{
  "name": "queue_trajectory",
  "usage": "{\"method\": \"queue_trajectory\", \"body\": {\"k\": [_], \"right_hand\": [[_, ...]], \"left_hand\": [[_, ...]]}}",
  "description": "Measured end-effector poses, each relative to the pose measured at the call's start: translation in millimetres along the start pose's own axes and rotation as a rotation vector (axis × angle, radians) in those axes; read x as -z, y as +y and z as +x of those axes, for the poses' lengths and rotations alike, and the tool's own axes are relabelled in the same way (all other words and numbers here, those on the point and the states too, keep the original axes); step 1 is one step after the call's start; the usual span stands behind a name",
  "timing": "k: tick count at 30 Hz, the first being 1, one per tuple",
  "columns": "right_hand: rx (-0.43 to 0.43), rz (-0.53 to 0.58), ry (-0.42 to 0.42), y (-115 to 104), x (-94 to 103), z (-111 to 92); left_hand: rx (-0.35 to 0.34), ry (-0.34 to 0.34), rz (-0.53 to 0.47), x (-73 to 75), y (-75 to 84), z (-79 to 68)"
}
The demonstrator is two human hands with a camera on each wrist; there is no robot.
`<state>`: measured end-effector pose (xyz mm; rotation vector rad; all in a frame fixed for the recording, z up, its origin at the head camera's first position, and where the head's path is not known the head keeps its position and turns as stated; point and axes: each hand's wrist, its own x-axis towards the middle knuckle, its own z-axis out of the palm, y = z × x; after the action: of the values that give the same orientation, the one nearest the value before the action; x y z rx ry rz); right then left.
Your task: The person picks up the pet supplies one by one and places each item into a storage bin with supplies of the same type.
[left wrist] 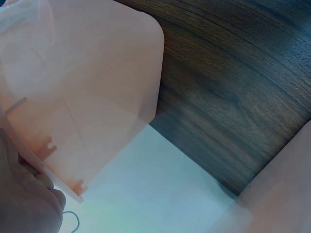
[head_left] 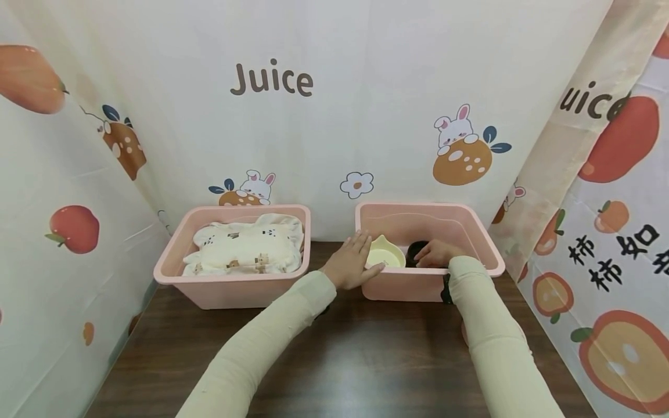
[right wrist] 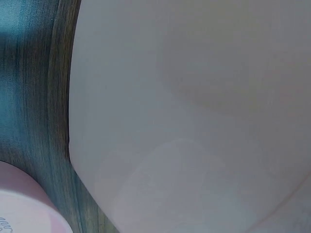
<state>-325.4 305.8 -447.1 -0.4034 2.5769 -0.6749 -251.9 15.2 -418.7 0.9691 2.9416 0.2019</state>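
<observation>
My left hand (head_left: 351,262) rests on the left rim of the right pink bin (head_left: 405,287), fingers extended and thumb near its front corner. In the left wrist view, that hand's fingers (left wrist: 43,187) lie at the bin's rim. My right hand (head_left: 441,254) reaches over the front rim into the same bin. Its fingertips hold a black round dish (head_left: 416,251), partly hidden by the hand and the bin's front wall. Beside it, inside the bin, sits a pale yellow bowl (head_left: 385,255) with a pointed edge. The right wrist view shows no fingers.
Left of the hands stands another pink bin (head_left: 230,293) holding folded white printed cloth (head_left: 245,247). A round pink item (right wrist: 29,206) lies on the dark wooden table (head_left: 366,360), mostly hidden by the right sleeve in the head view. Printed curtains (head_left: 324,128) enclose the table's back and sides.
</observation>
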Motion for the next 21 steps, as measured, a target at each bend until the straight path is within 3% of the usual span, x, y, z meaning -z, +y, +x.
{"method": "queue_trajectory", "body": {"k": [3,10,14,21], "right_hand": [[-0.029,-0.034,-0.020,-0.5,-0.9,0.6],[-0.062,0.015,-0.042,-4.3,-4.3,-1.7],[-0.056,0.094,-0.025,-6.0,-4.1,-3.0],[-0.062,0.352,0.034,-3.1,-5.0,2.4]], "left_hand": [[-0.003,0.007,-0.003,-0.9,-0.6,0.2],[-0.008,0.019,0.011,-3.9,-0.8,0.9],[-0.006,0.022,0.009,-3.9,-0.7,1.8],[-0.003,0.031,0.008,-6.2,-1.4,2.5]]}}
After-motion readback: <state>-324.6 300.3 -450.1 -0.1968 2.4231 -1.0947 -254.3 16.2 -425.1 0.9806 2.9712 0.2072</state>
